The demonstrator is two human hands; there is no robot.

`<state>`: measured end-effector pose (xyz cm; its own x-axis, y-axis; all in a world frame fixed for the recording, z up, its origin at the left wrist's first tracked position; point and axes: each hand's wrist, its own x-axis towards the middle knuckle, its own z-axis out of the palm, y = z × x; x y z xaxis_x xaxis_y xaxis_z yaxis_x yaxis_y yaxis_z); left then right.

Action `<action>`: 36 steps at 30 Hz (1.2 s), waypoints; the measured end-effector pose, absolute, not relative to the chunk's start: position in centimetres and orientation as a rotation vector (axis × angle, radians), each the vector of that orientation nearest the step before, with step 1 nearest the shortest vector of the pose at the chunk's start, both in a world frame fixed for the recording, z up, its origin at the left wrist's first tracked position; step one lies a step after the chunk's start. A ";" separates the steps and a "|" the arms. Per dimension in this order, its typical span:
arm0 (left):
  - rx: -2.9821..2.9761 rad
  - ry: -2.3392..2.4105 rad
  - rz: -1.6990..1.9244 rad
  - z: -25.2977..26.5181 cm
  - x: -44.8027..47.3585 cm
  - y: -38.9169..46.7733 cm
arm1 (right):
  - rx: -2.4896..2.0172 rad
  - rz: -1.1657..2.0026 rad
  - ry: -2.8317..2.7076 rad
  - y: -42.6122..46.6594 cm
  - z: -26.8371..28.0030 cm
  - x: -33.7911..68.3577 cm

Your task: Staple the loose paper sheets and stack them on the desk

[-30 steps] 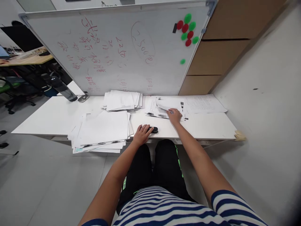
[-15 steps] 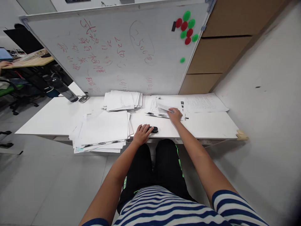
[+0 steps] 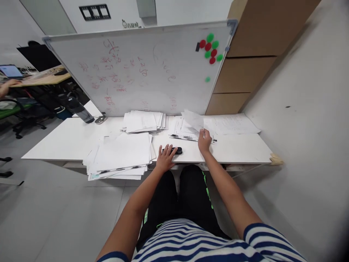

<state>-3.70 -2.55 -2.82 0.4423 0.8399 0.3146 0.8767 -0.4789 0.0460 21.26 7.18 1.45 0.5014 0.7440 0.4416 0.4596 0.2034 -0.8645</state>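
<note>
My right hand (image 3: 204, 141) pinches the lower edge of a sheet of paper (image 3: 193, 119), which is lifted and tilted above a loose stack of printed papers (image 3: 177, 129). My left hand (image 3: 165, 159) lies with fingers apart across a black, elongated object (image 3: 179, 150) that looks like a stapler, near the desk's front edge. The hand hides much of that object. To the left of my left hand, a large pile of papers (image 3: 125, 151) overhangs the front edge. Behind that pile sits a smaller paper stack (image 3: 141, 122).
A whiteboard (image 3: 131, 91) with red writing and round magnets stands along the white desk's (image 3: 65, 142) back. Printed sheets (image 3: 234, 123) lie at the right. A dark bottle (image 3: 80, 109) and a mouse (image 3: 100, 119) are at the back left. Another person's hand (image 3: 9, 84) shows far left.
My right hand has raised the sheet from the stack, turning upright with its grip near the sheet's lower edge. My left hand stays on the black object. The head view has tilted up slightly.
</note>
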 end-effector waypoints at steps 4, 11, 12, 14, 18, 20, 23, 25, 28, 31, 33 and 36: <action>-2.510 -1.664 -0.656 -1.2 -2.6 -3.4 | -1.336 0.222 -0.968 0.3 4.9 21.0; -2.594 -1.828 -1.741 6.5 1.6 -3.3 | -1.301 0.465 -1.057 -6.0 6.0 23.0; -2.656 -1.889 -1.904 7.3 2.2 -3.0 | -1.295 0.499 -1.087 -6.2 6.0 23.3; -2.713 -2.001 -2.178 8.5 2.8 -2.7 | -1.289 0.560 -1.121 -6.6 6.3 23.7; -2.614 -2.093 -2.306 9.3 2.9 -3.1 | -1.294 0.638 -1.142 -7.5 7.2 24.1; -2.573 -2.097 -2.243 9.5 2.7 -3.6 | -1.294 0.652 -1.161 -7.9 7.8 24.1; -2.541 -2.129 -2.198 9.8 2.5 -4.2 | -1.287 0.651 -1.172 -8.3 8.3 23.6; -2.495 -2.163 -2.219 10.0 2.5 -4.4 | -1.251 0.655 -1.153 -8.6 8.6 23.0; -2.383 -2.169 -2.292 10.3 2.7 -4.7 | -1.150 0.726 -1.095 -8.8 8.8 22.1; -2.386 -2.080 -2.317 11.0 3.0 -5.2 | -1.143 0.745 -1.038 -9.0 8.9 21.6; -2.518 -1.998 -2.305 11.6 3.3 -5.4 | -1.179 0.679 -1.013 -8.9 8.9 21.7; -2.774 -1.856 -2.342 11.5 3.9 -4.7 | -1.179 0.578 -0.995 -8.2 8.0 22.0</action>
<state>3.92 -4.69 11.54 0.1444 0.9558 0.2560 0.0307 -0.2629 0.9643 21.96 -8.22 8.00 0.4751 0.8150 0.3317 0.1157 0.3158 -0.9417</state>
